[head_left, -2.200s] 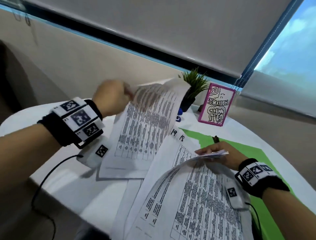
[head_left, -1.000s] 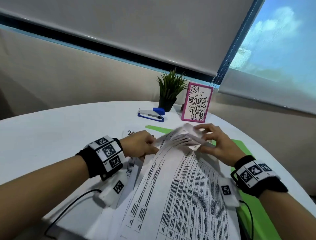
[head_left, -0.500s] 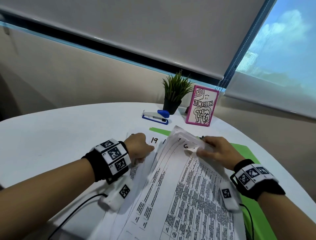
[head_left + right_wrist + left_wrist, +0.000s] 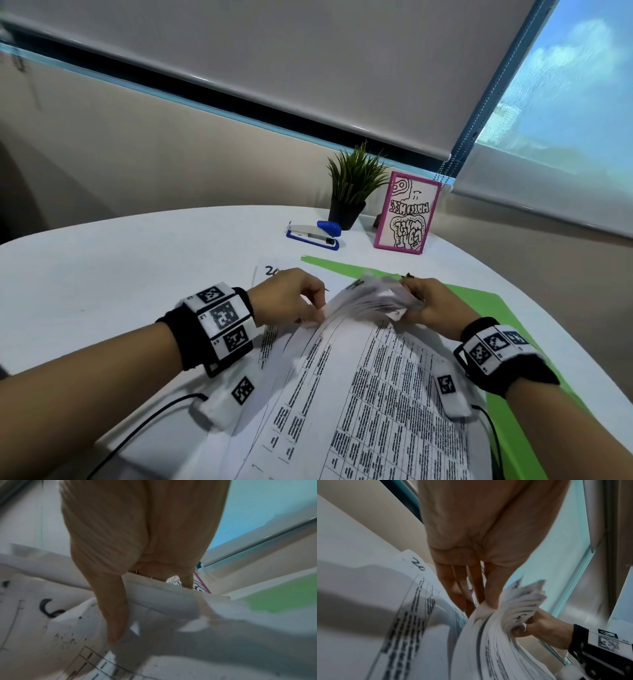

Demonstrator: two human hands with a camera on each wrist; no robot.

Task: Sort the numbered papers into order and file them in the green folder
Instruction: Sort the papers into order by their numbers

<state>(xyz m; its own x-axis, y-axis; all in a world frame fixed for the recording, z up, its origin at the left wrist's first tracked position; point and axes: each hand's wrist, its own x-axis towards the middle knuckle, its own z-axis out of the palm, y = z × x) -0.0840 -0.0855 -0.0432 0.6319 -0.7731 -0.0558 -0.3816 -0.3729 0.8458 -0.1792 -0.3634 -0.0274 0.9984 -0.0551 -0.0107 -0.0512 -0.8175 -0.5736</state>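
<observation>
Fingers (image 4: 491,595) of both hands pinch paper stack (image 4: 370,394) far edge.

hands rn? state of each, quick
Left hand: pinching the near edge of the paper stack.
Right hand: gripping the stack's fanned top corners, thumb on top.

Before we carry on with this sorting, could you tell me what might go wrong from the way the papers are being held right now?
1. The right hand bends back many sheet corners of the paper stack at once; they could crease, or fan past the wanted number.
2. The left hand pinches only the stack's corner, so the loose stack may slide.
3. The stack covers much of the green folder, so filing means moving it, which could disturb the sheet marked 20 lying beside it.
</observation>
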